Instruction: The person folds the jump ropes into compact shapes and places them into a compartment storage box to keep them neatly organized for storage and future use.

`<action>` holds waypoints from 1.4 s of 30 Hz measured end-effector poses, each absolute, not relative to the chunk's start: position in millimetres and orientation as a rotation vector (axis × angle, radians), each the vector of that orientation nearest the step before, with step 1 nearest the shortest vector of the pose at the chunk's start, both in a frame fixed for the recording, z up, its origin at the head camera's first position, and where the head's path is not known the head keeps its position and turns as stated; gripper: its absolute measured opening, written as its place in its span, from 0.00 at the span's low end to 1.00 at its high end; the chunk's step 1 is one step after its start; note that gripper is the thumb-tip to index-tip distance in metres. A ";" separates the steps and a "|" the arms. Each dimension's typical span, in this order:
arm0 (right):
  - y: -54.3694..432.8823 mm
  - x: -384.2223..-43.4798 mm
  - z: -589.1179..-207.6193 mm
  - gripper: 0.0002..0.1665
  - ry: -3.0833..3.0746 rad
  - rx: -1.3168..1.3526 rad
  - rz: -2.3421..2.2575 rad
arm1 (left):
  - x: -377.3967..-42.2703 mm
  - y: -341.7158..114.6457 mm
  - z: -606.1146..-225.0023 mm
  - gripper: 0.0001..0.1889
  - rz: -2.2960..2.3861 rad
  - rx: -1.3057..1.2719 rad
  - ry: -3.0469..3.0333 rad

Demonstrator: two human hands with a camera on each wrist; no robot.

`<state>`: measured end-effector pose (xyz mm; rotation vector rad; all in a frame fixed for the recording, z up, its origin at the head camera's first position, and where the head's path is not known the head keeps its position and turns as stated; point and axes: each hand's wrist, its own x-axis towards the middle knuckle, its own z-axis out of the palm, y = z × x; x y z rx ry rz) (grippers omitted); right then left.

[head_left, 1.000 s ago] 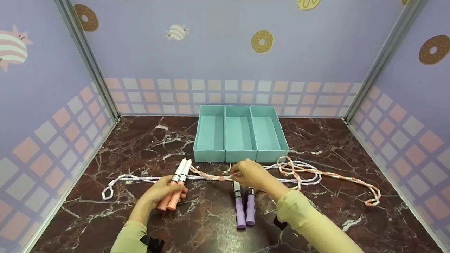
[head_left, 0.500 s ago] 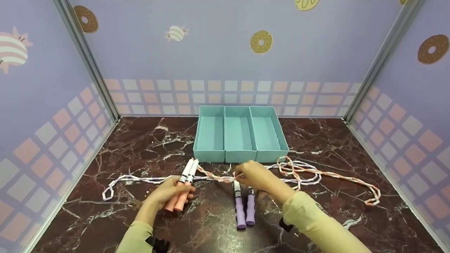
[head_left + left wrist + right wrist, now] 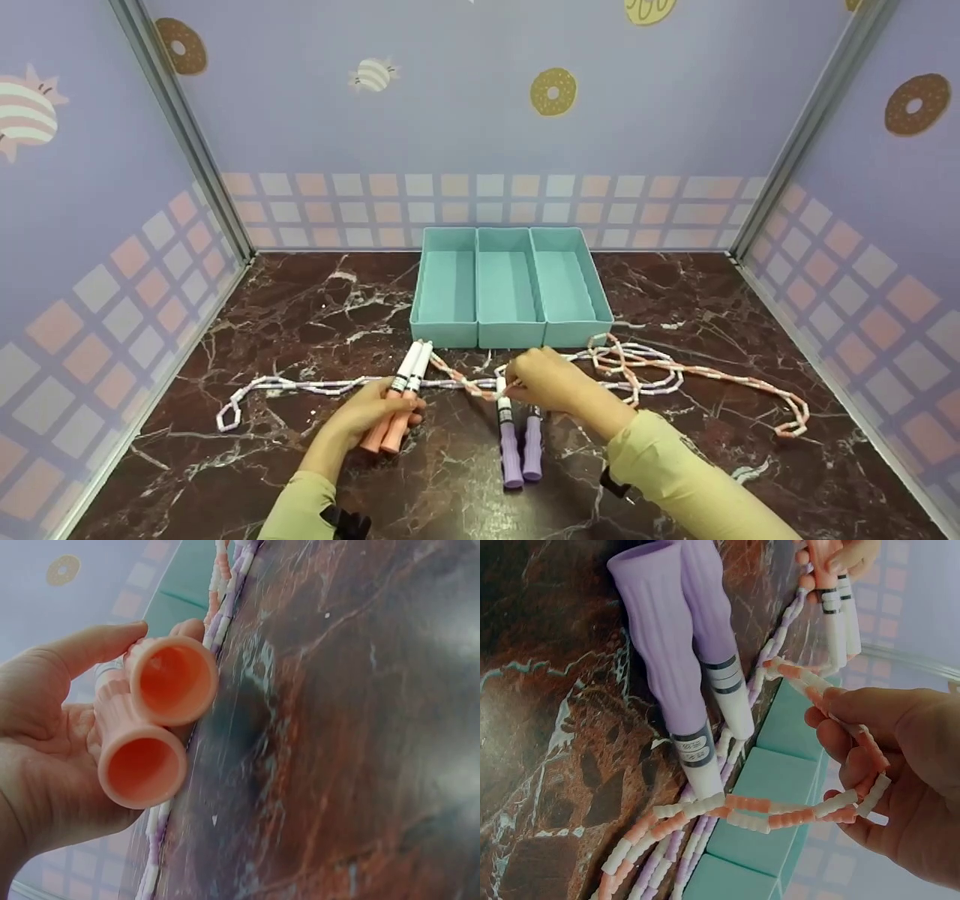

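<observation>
My left hand (image 3: 367,416) grips the two orange-and-white handles (image 3: 401,420) of a beaded jump rope side by side, white ends pointing away. In the left wrist view their hollow orange ends (image 3: 176,682) face the camera. With its thumb and fingers, my right hand (image 3: 551,382) pinches the orange-and-white beaded rope (image 3: 780,816), which hangs in a loop in the right wrist view. Beneath that hand lie two purple-and-white jump rope handles (image 3: 511,457) on the dark marbled table. Their purple-and-white beaded rope (image 3: 322,386) runs left and right, crossing under the orange one.
A teal tray with three compartments (image 3: 511,335) stands behind the ropes. To the right, tangled loops of both ropes lie on the table, and an orange-and-white rope end (image 3: 791,431) curls near the right side. Patterned walls (image 3: 480,135) enclose the table.
My left hand has shifted right with the orange handles. My right hand has moved slightly right and nearer, drawing the pinched orange rope over the purple handle's white end.
</observation>
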<state>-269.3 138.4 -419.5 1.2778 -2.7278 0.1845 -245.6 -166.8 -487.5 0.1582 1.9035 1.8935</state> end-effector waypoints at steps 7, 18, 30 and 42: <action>133.5 -264.8 -415.1 0.07 -2.746 1.325 0.126 | -245.8 -160.4 -487.9 0.25 1.903 0.201 1.895; 132.6 -259.3 -404.9 0.09 -2.763 1.396 0.279 | -249.0 -144.3 -488.9 0.23 1.894 0.264 1.900; 128.1 -260.2 -391.2 0.08 -2.783 1.441 0.534 | -249.1 -123.9 -481.5 0.21 1.849 0.325 1.943; 126.5 -260.6 -391.0 0.07 -2.784 1.399 0.652 | -248.4 -106.9 -483.8 0.24 1.750 0.427 1.941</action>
